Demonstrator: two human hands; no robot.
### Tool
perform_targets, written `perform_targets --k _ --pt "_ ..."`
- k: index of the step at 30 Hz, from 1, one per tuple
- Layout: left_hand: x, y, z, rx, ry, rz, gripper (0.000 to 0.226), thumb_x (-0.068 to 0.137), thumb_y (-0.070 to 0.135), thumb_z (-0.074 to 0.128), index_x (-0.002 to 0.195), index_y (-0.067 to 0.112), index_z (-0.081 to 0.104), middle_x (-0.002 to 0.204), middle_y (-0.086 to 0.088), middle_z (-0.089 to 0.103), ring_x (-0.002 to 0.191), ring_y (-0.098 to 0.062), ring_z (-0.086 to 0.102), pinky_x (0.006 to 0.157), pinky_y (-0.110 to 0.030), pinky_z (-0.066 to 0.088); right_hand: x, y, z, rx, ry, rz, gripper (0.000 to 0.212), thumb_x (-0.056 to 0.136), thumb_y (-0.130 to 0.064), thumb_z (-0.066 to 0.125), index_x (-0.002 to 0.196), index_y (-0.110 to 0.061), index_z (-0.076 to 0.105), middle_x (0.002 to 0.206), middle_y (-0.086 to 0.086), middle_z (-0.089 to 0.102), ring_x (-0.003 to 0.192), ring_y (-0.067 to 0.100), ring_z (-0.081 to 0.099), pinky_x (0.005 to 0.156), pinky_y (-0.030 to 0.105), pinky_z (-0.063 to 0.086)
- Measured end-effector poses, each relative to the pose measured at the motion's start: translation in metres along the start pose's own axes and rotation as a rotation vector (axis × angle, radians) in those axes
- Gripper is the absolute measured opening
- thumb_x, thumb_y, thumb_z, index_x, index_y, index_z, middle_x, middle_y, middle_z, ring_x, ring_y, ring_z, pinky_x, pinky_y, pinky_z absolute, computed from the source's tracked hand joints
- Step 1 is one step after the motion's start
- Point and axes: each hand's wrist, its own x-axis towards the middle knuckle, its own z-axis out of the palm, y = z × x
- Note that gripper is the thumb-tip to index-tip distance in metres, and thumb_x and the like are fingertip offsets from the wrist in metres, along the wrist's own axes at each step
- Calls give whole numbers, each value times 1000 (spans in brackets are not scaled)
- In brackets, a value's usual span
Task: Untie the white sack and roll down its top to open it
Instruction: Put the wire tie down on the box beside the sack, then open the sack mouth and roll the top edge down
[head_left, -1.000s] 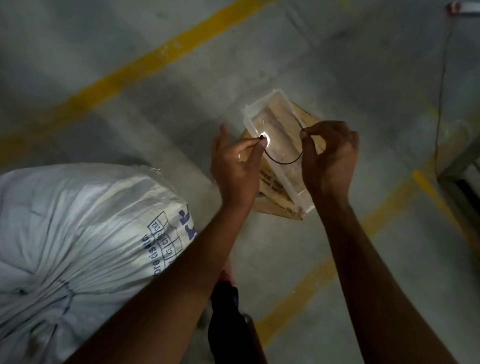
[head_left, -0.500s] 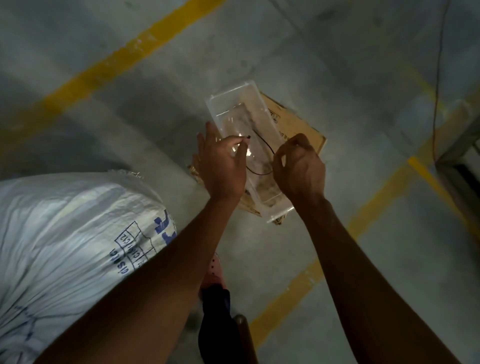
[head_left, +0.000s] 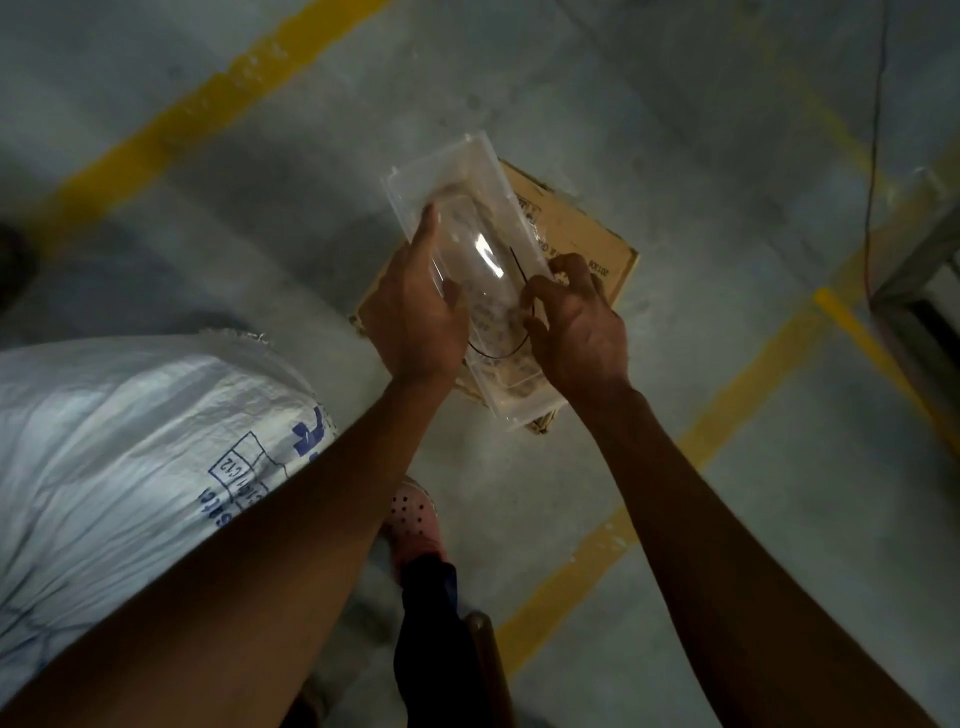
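White woven sack sits lower left on the floor, full, likely heavy, fabric soft; grip the loose top edge. Left hand and right hand pinch a thin black tie over a clear plastic tray, well apart from it.

Concrete floor, yellow lines; on it white sack, cardboard box.

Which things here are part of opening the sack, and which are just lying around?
Part of the job:
sack, lying at the left, neither hand on it
black cord, pinched in the right hand
left hand

Lying about:
clear tray on the carton
hanging cable
yellow floor lines
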Motion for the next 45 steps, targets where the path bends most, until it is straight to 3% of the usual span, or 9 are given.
perform_targets --k 5,8,11,15,23,29,34,38,45 --pt "-9 -10 -7 -110 7 70 70 94 22 63 161 19 41 155 -3 57 132 -18 64 97 -19 45 -10 16 6 155 15 -64 39 89 -17 69 127 -26 64 150 13 49 135 40 50 92 61 58" --pt "-17 -20 -18 -142 -38 101 72 96 24 60 163 15 35 161 -6 51 138 -20 59 108 -30 47 -19 17 3 222 -3 -132 65 85 -17 63 147 -28 47 162 16 36 145 45 38 109 68 43" --pt "-22 -43 -34 -125 -113 148 78 94 16 65 164 9 30 164 -10 46 145 -26 53 116 -46 47 -22 6 -7 167 -56 -178 85 84 -20 64 159 -29 26 172 19 15 158 48 12 119 74 22" --pt "-25 -91 -69 -32 -172 229 82 96 24 66 165 10 24 169 -11 38 149 -28 47 115 -47 42 -18 -26 -25 115 -96 -287 95 84 -23 66 163 -29 15 174 19 1 159 47 -6 121 76 7" --pt "-71 -213 -182 222 -117 14 90 95 23 69 168 19 16 171 -7 34 156 -29 36 124 -62 27 -33 -170 6 20 -273 -577 95 81 -37 56 165 -33 12 175 12 -6 161 41 -10 126 67 5" --pt "-151 -307 -285 368 -40 -107 90 92 39 57 168 20 14 174 -7 27 160 -31 25 127 -66 16 -80 -287 72 -27 -489 -749 105 88 -30 68 164 -40 -4 175 6 -17 160 39 -15 126 67 4" --pt "-212 -364 -362 482 54 -171 89 92 46 57 167 18 20 173 -10 26 161 -34 22 127 -69 8 -131 -375 114 -6 -599 -852 104 88 -25 70 165 -39 1 175 2 -18 160 35 -20 127 61 -2" --pt "-251 -407 -401 447 102 -290 90 93 48 56 168 17 17 175 -11 21 163 -34 17 128 -67 10 -167 -435 140 -8 -653 -939 103 87 -23 70 165 -37 4 175 2 -13 160 34 -18 127 61 -2" --pt "-304 -450 -423 183 116 -396 92 96 57 51 168 20 7 177 -7 14 164 -30 12 129 -60 18 -210 -507 168 -70 -739 -1117 104 89 -23 68 164 -38 -2 175 -3 -14 162 30 -14 128 64 6"
